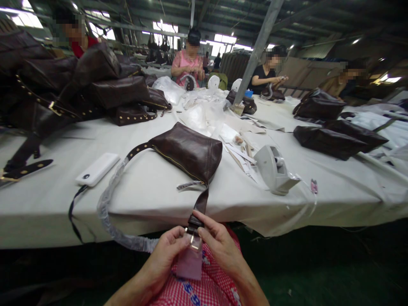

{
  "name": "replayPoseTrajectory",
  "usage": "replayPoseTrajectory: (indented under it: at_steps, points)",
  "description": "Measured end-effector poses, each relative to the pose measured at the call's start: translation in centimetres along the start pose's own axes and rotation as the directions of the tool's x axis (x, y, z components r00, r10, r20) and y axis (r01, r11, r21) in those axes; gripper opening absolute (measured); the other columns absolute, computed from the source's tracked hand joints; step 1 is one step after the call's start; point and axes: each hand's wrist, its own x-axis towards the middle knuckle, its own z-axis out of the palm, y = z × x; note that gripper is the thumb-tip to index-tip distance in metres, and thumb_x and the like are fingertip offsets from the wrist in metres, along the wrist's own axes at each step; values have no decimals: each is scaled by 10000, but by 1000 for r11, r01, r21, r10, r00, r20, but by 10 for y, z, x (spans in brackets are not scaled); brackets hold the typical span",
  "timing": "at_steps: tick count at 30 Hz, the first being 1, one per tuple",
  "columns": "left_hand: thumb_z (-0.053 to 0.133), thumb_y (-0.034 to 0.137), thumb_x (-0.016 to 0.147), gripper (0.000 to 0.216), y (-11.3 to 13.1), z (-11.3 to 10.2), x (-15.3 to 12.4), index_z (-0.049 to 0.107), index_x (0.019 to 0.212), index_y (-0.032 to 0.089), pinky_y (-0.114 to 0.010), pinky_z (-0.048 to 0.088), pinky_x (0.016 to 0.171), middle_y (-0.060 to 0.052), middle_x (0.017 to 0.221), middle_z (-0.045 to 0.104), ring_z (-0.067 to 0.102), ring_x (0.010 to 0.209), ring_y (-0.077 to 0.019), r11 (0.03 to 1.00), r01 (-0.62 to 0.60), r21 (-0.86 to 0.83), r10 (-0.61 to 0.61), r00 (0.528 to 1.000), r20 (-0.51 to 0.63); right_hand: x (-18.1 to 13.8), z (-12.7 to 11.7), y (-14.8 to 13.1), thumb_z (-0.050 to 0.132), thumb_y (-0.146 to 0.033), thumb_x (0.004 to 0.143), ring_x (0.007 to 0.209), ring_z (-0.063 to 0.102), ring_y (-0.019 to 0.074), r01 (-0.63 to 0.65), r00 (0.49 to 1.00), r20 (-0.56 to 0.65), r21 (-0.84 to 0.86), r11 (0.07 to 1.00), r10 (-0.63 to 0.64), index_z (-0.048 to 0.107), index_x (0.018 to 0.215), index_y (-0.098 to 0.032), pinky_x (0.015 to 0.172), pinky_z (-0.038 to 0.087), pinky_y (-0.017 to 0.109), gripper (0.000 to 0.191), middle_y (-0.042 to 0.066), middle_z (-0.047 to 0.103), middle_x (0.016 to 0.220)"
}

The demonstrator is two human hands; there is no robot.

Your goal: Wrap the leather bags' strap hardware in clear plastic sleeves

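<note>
Clear, thin plastic sleeve (189, 267): one is being held around the buckle end, above the lap (whether it is being fitted or removed cannot be told).
Bare left hand (170, 246): fingers are being curled under, thumb pressed down; the sleeve is being pinched at its left edge.
Bare right hand (218, 238): forefinger is being laid along the strap, thumb bent in; the strap end is being gripped.
Gold-toned metal buckle (194, 244): one, rigid, is being covered by the slippery-looking film.
Short dark brown leather strap (201, 202): one; likely bendable, best being held beside the buckle.
Slouchy dark brown leather bag (191, 155): one is being supported by the white-covered table (153, 187), just beyond the hands; presumably light, soft and smooth.
White oblong device (98, 169) and pale grey tape dispenser (270, 172): one each.
More brown bags (330, 142): three are being kept at right; the left heap (105, 91) is uncountable.
Co-workers (188, 63): four; items are being handled by two.
</note>
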Motion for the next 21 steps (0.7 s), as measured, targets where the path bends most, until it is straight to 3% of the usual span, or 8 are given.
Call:
replayPoseTrajectory:
  at_steps: [7, 12, 21]
  points:
    - [784, 364, 709, 325, 1, -3, 1, 631, 886, 140, -214, 436, 614, -33, 779, 682, 599, 649, -119, 1000, -21, 20, 21, 1000, -1, -2, -2, 0, 675, -391, 793, 1255, 515, 257, -28, 1000, 6, -5, 1000, 28, 632, 1229, -255, 1139, 255, 482, 459, 54, 607, 1311]
    - [772, 362, 711, 389, 7, -4, 3, 601, 998, 163, -185, 397, 513, -12, 712, 684, 567, 529, -95, 997, -41, 65, 42, 999, -20, -2, -2, 0, 672, -466, 789, 1282, 489, 250, -61, 997, 39, 29, 998, 59, 611, 1253, -253, 1150, 238, 466, 514, 54, 582, 1342]
    - [818, 360, 629, 366, 11, 5, 12, 609, 835, 142, -197, 417, 532, 1, 660, 661, 564, 531, -97, 998, -25, 50, 27, 999, -33, -4, -8, -3, 650, -520, 803, 1295, 473, 241, -77, 994, 75, -12, 997, 78, 626, 1241, -239, 1138, 268, 407, 521, 65, 586, 1339]
